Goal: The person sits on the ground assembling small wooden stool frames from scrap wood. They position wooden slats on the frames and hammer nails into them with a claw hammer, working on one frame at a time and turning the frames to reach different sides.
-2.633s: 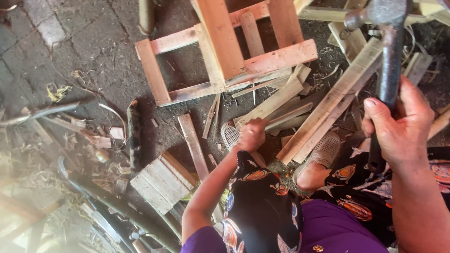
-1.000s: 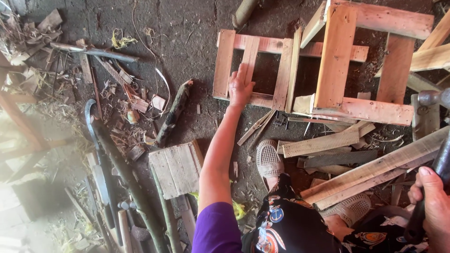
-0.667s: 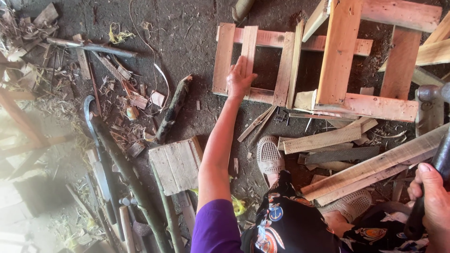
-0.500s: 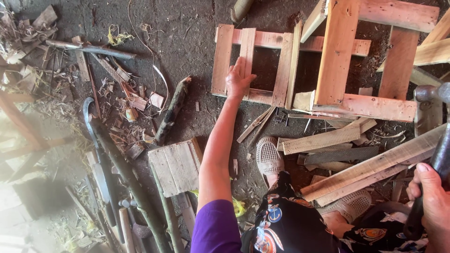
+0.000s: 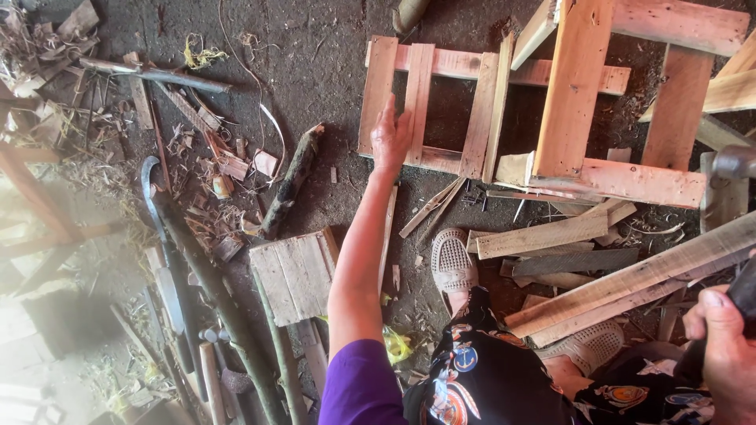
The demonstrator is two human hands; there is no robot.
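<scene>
1. Down on the dirt floor (image 5: pixel 315 63), the left hand (image 5: pixel 390 138) lies flat and spread on the slatted wooden frame (image 5: pixel 417 98), fingers along one slat, gripping nothing.
2. At the right edge of view the right hand (image 5: pixel 728 358) is closed around a dark hammer handle (image 5: pixel 744 295); the hammer head (image 5: pixel 734 161) hangs above, beside the larger pale frame (image 5: pixel 583 94) that leans over the slatted one.
3. Loose planks (image 5: pixel 630 279) lie across the floor by the mesh shoe (image 5: pixel 453 264).
4. Risk, as I judge it: the flat palm only steadies the frame, so a tug or blow could skid it on the dirt.
5. Fingers resting on the slats sit exposed to a stray swing, and splinters or nails there may cut.
</scene>
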